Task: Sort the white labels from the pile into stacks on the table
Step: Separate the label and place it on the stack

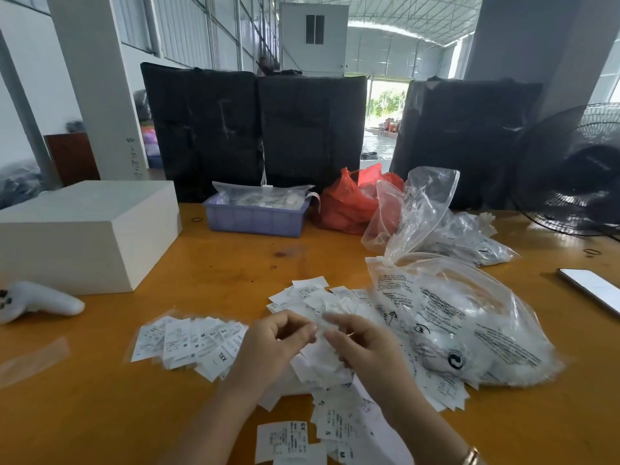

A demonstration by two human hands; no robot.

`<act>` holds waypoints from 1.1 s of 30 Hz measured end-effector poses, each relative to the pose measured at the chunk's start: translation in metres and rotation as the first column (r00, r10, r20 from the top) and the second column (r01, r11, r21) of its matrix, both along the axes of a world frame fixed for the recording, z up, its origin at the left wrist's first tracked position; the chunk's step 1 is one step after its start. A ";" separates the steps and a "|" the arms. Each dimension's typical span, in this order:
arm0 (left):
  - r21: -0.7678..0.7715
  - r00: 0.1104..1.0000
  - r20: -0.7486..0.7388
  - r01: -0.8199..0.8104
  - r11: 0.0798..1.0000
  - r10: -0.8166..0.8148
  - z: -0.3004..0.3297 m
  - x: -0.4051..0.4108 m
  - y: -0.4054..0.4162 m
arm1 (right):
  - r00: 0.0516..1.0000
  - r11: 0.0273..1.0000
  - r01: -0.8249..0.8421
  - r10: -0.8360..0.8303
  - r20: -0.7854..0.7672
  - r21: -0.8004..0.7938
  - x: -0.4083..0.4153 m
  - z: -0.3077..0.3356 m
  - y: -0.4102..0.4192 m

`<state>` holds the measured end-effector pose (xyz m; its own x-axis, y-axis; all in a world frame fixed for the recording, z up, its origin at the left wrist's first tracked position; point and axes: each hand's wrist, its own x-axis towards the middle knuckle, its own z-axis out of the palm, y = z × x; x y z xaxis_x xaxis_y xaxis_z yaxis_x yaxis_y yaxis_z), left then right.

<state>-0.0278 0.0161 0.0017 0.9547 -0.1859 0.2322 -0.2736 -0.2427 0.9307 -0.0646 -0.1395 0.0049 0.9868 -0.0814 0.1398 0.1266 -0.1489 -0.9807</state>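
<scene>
Two hands meet over the label pile [322, 367] at the table's [100, 414] near edge: left hand [271, 347] and right hand [362, 347], fingers curled, pinch a blurred label [320, 325] between them. Sorted stacks [191, 344] fan out just left. Bare wood lies beyond, up to a white box [84, 229] and crate [255, 218]; bags [459, 323] crowd the right.
</scene>
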 end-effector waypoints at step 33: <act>-0.087 0.952 0.068 -0.294 0.952 0.300 -0.012 0.010 0.008 | 0.988 0.417 0.115 0.047 0.148 -0.901 0.012 -0.018 0.019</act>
<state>-0.0175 0.0239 -0.0102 0.9421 0.1238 0.3117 -0.2735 -0.2544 0.9276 -0.0529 -0.1204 -0.0130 0.9510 0.1392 0.2760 0.2099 -0.9462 -0.2462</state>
